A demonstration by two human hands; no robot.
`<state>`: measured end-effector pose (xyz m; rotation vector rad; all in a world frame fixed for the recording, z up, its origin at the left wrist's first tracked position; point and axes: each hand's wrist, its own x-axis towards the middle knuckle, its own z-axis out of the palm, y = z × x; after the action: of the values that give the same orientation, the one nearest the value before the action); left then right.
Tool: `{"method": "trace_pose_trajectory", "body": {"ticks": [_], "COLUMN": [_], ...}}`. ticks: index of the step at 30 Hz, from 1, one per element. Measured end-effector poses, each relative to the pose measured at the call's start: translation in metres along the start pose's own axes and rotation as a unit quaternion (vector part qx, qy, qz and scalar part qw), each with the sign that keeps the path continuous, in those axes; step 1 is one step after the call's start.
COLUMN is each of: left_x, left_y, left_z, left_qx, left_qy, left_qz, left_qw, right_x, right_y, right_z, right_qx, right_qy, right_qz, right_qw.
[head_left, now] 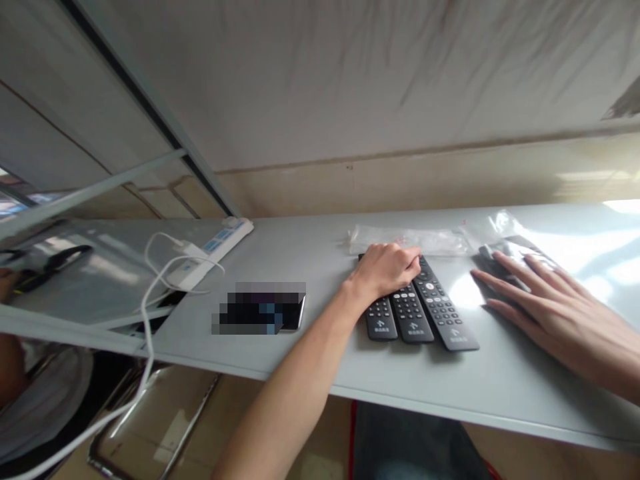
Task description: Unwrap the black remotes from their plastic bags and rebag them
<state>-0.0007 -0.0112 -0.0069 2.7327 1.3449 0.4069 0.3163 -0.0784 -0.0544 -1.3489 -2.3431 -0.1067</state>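
Three black remote controls (413,313) lie side by side on the grey table, slightly fanned, with their lower ends toward me. My left hand (387,270) is closed over their upper ends, its curled fingers reaching the top of the rightmost one. The hand hides the upper buttons of the other two. To the right, my right hand (545,300) is stretched flat with fingers spread. Its fingertips rest on a clear plastic bag (505,230) with something dark in or under it, partly covered by the hand. Behind the remotes lies another flattened clear bag (410,239).
A phone (265,313), partly blurred out, lies left of the remotes. Farther left are a white power strip (215,253) and a white cable (145,320) hanging over the table edge. A metal frame divides off the neighbouring table, where part of a person (13,373) shows. A wall stands behind.
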Motion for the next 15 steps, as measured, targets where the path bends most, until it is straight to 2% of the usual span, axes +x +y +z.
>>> {"method": "trace_pose_trajectory", "body": {"ticks": [3,5,7,9,11,15], "left_x": [0.0,0.0,0.0,-0.001,-0.001,-0.001], "left_y": [0.001,0.002,0.002,0.002,0.002,0.001], "left_z": [0.0,-0.001,-0.002,-0.004,-0.005,-0.005], "left_qx": [0.006,0.012,0.014,0.013,0.011,0.011], "left_qy": [-0.003,-0.008,-0.012,-0.012,-0.011,-0.015], "left_qz": [0.006,0.009,0.014,0.017,0.02,0.037], "left_qw": [1.0,1.0,1.0,1.0,1.0,0.999], "right_x": [0.021,0.047,0.074,0.096,0.108,0.1], "right_y": [-0.007,-0.019,-0.032,-0.039,-0.035,-0.015], "right_z": [-0.015,-0.029,-0.033,-0.022,0.0,0.042], "right_qx": [-0.029,-0.048,-0.039,-0.018,-0.01,-0.024], "right_qy": [0.011,0.048,0.072,0.042,0.006,-0.076], "right_qz": [-0.015,-0.001,-0.007,-0.01,-0.005,-0.017], "right_qw": [0.999,0.998,0.997,0.999,1.0,0.997]}}
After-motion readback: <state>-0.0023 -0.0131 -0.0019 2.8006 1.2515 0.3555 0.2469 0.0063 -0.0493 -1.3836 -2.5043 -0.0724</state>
